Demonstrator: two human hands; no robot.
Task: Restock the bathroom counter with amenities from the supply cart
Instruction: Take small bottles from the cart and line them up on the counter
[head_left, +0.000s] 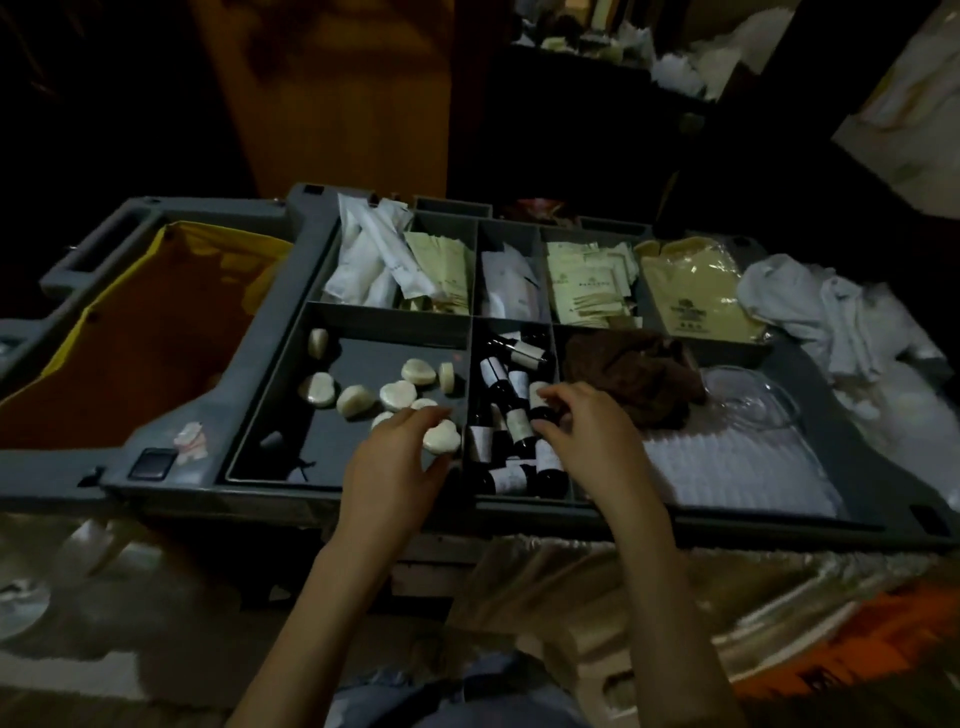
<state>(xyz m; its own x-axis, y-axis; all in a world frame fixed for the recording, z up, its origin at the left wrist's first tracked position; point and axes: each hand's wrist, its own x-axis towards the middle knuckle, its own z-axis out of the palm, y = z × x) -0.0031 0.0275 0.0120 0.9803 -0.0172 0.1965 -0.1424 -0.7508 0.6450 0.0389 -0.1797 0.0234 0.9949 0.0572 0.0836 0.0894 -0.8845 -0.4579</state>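
- The supply cart (260, 496) stands in dim light in front of the person, its grey top tray split into compartments.
- The near left compartment (374, 358) holds loose, pale heart-shaped soap bars (356, 400), scattered flat on its floor.
- The left hand (395, 462) reaches into that compartment with its fingers stretched over the bars. One soap (441, 437) lies between its forefinger and thumb (the picture does not show whether it is actually pinched or only touched).
- The narrow compartment just to the right is packed with small dark bottles (519, 431) with white labels, some upright, some lying down.
- The right hand (587, 431) is over these bottles, its forefinger and thumb curled round the labelled bottle (537, 397) at the compartment's right edge, grasping it.
- The far row holds white wrapped sachets (363, 260) on the left and pale green packets (587, 280) further right, with yellowish bags (691, 286) at the end.
- To the right of the bottles lies a crumpled brown cloth (634, 374), beside it a clear glass dish (748, 400), and in front of both a folded white towel (727, 467).
- A yellow-edged bag (156, 322) hangs open at the cart's left end.
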